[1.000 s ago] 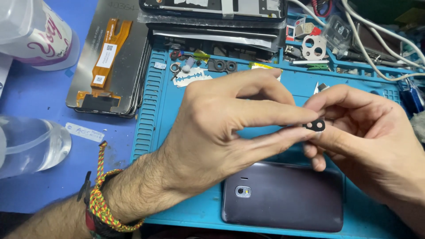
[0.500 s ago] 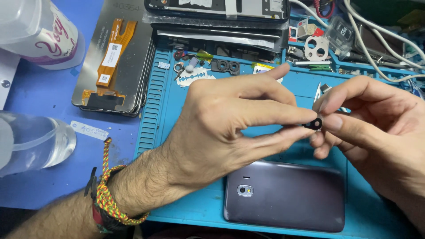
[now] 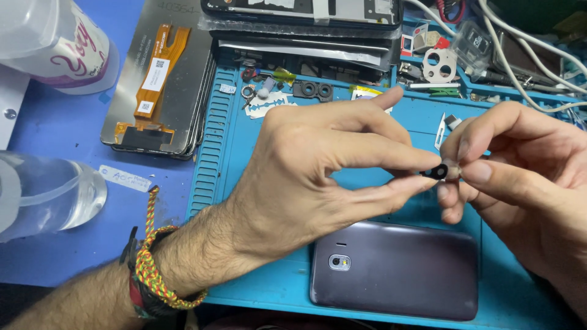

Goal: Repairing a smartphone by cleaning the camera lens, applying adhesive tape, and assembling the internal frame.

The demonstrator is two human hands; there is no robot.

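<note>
Mostly hidden between fingertips at centre right: a small black ring-shaped part [image 3: 439, 172], pinched from the left by thumb and forefinger of the left hand [image 3: 318, 177] and from the right by the right hand [image 3: 520, 177], both clamped on it; axis hard to make out. Just below, lying face down with long axis across the frame, camera window toward the left: a grey phone back cover [image 3: 397, 269] on the blue ribbed work mat [image 3: 214, 153]. At upper left, a dark display panel with an orange flex cable and white rectangular labels [image 3: 156, 79]; a white plastic container with pink lettering [image 3: 55, 43], cut off by the frame edge.

black ring [image 3: 438, 172]; grey phone [image 3: 397, 272]; blue mat [image 3: 220, 153]; multicolour braided bracelet [image 3: 150, 269].
</note>
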